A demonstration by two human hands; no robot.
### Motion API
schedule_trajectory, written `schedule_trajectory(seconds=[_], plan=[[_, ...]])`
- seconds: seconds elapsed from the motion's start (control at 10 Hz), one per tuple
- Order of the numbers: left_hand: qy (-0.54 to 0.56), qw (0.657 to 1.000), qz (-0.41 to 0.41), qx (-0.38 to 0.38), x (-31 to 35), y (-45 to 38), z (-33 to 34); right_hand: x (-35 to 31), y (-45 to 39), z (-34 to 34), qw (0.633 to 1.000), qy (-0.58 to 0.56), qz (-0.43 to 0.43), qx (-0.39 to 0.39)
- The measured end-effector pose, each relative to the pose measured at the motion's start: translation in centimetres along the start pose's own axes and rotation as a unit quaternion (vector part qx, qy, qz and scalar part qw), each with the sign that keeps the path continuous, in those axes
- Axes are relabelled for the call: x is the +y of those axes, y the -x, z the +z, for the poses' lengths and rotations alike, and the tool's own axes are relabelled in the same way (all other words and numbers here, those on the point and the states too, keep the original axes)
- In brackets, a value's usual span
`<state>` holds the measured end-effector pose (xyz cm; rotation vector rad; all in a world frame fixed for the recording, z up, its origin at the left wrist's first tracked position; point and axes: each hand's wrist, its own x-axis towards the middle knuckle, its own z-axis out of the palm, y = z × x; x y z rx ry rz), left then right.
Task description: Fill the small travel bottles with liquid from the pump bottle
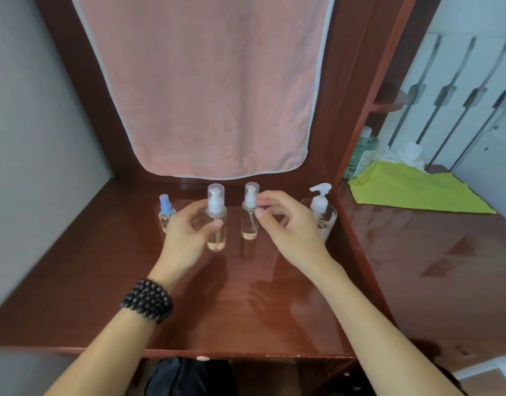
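Head view: 3 small travel bottles upright in a row at back of table (pixel 103 281), all clear plastic. Blue-pump bottle (pixel 166 214) far left, shortest; middle bottle (pixel 216 221) widest, white pump under clear cap; third bottle (pixel 250 215) slim, same cap type. 1 pump bottle (pixel 320 210) w/ white pump head stands to the right of them. Left hand (pixel 189 232) curled round middle bottle. Right hand (pixel 286 221) fingers loosely bent by third bottle's collar; contact unclear, can't tell if gripping.
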<state>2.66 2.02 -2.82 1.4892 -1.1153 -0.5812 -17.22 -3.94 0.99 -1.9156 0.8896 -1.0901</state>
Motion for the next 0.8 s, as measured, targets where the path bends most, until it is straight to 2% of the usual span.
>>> schedule_trajectory(seconds=[0.2, 0.6, 0.7, 0.8], plan=[[-0.013, 0.998, -0.055, 0.025, -1.9, -2.6, -0.5, 2.1, -0.1, 3.4, 0.995, 0.013, 0.094, -0.037], [-0.003, 0.999, -0.05, -0.009, -2.8, -3.7, -0.8, 3.0, -0.5, 4.9, 0.991, 0.005, 0.127, -0.034], [-0.03, 0.999, -0.035, -0.003, -2.2, -2.8, -1.1, 2.8, -0.5, 4.6, 0.991, 0.004, 0.127, -0.034], [-0.062, 0.995, -0.027, 0.067, -1.5, -1.5, -1.5, 2.6, -0.4, 4.2, 0.992, -0.012, 0.126, -0.017]])
